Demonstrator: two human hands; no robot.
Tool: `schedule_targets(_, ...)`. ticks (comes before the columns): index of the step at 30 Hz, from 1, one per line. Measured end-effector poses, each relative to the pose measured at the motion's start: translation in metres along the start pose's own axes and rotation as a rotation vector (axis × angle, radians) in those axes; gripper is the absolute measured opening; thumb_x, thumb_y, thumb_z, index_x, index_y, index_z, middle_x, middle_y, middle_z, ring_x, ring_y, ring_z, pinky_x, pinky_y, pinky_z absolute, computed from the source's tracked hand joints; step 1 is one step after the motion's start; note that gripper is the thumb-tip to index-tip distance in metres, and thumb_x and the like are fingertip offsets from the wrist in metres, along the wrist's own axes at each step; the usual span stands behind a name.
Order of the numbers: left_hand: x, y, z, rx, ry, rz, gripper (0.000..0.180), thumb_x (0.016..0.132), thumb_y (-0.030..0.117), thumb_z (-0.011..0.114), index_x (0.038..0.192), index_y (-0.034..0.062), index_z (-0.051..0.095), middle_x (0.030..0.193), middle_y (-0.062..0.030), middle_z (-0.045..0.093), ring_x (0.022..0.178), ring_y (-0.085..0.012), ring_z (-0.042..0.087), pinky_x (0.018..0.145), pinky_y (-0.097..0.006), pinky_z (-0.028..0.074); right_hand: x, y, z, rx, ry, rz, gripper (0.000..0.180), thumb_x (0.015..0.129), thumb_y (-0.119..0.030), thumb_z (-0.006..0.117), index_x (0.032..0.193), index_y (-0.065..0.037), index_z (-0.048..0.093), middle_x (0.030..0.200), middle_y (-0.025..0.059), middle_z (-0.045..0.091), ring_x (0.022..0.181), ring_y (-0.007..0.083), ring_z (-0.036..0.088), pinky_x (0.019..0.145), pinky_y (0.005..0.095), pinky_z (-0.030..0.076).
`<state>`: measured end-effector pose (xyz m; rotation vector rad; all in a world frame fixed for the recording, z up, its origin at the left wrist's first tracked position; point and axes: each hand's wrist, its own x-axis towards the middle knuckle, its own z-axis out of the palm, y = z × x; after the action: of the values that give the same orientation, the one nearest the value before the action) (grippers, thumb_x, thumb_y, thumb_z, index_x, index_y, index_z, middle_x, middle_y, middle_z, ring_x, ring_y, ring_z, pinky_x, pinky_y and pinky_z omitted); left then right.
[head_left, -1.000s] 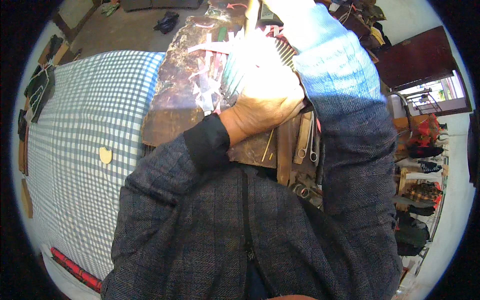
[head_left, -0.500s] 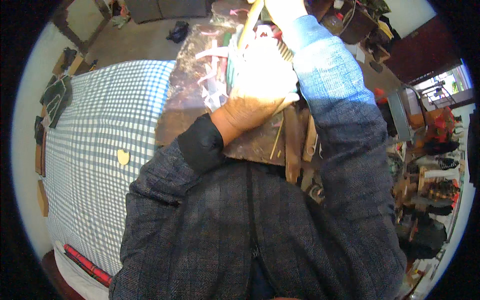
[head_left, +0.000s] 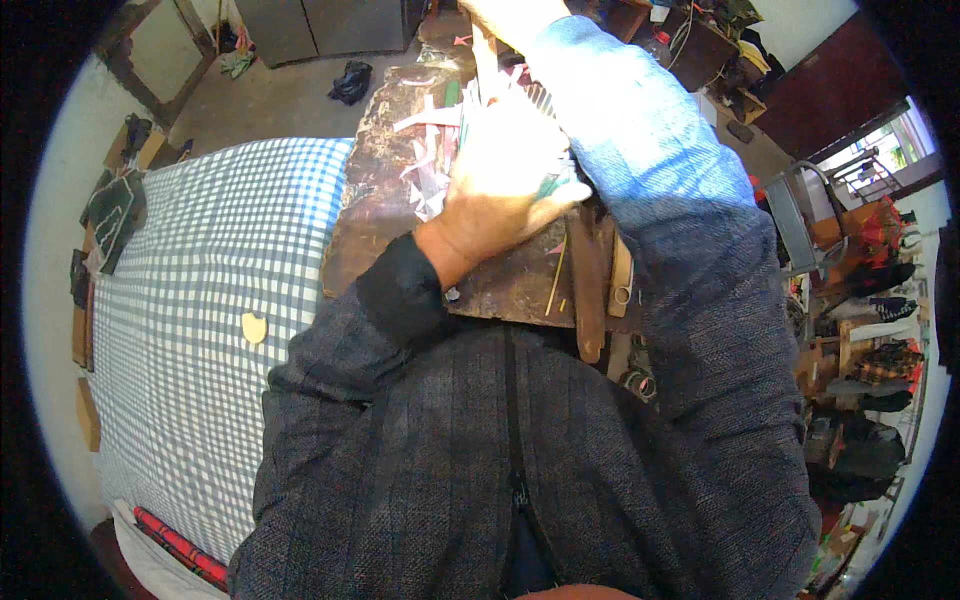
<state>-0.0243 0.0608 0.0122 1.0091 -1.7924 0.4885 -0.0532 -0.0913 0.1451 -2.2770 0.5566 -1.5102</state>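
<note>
Left hand: back uppermost (head_left: pixel 505 175) on the worn brown wooden bench (head_left: pixel 375 225), thumb pointing right; glare hides the fingers, so whether it grips or only presses cannot be told.
Right hand: at the far edge (head_left: pixel 520 14), partly cut off, beside the slim tan wooden stick (head_left: pixel 485 60); its grasp cannot be told.
Striped piece: pale with dark bands (head_left: pixel 541 98), between left hand and right sleeve (head_left: pixel 640 120).
Scraps: pink and white pointed strips (head_left: pixel 432 118), left of the left hand.
Near side: thin yellow stick (head_left: pixel 555 278), thick brown wooden bar (head_left: pixel 590 285).
Risk: a sweeping wrist could scatter the loose scraps; glare could hide a misplaced finger.
</note>
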Motion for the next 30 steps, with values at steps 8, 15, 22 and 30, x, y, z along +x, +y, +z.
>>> schedule_targets(8, 0.015, -0.069, -0.025, 0.012, 0.132, -0.473, 0.074, 0.082, 0.031, 0.086, 0.137, -0.0031, 0.051, 0.125, -0.0216, 0.063, 0.118, -0.0340, 0.064, 0.100, -0.040, 0.053, -0.018, -0.002, -0.031, 0.222, 0.153, 0.296, 0.039, 0.089, -0.019, 0.082, 0.104, -0.004, 0.049, 0.077, 0.0046, 0.061, 0.061, 0.0138, 0.062, 0.053, 0.0303, 0.052)
schedule_targets(15, 0.057, -0.112, 0.034, 0.044, -0.383, -0.394, 0.051, 0.091, 0.037, 0.076, 0.121, -0.0034, 0.063, 0.100, -0.0214, 0.071, 0.089, -0.0337, 0.071, 0.075, -0.041, 0.057, 0.023, 0.024, -0.027, 0.860, -0.710, 0.407, 0.024, 0.093, -0.023, 0.078, 0.085, -0.005, 0.063, 0.071, 0.0046, 0.065, 0.063, 0.0187, 0.066, 0.064, 0.0355, 0.056)
schedule_targets(22, 0.040, -0.120, 0.050, -0.306, -0.204, -0.684, 0.033, 0.090, 0.027, 0.078, 0.104, -0.0009, 0.070, 0.095, -0.0147, 0.074, 0.088, -0.0227, 0.072, 0.078, -0.035, 0.056, 0.011, 0.048, -0.048, 0.638, -0.200, 0.498, 0.016, 0.091, -0.011, 0.076, 0.088, -0.002, 0.063, 0.070, 0.0072, 0.064, 0.058, 0.0217, 0.066, 0.057, 0.0358, 0.059)
schedule_targets(30, 0.052, -0.114, 0.036, -0.284, -0.327, -0.663, 0.038, 0.088, 0.031, 0.081, 0.111, 0.0023, 0.072, 0.096, -0.0131, 0.074, 0.088, -0.0184, 0.069, 0.079, -0.034, 0.055, -0.002, 0.050, -0.062, 0.744, 0.101, 0.608, 0.016, 0.091, -0.010, 0.076, 0.088, -0.001, 0.062, 0.068, 0.0076, 0.062, 0.057, 0.0220, 0.064, 0.055, 0.0352, 0.059)
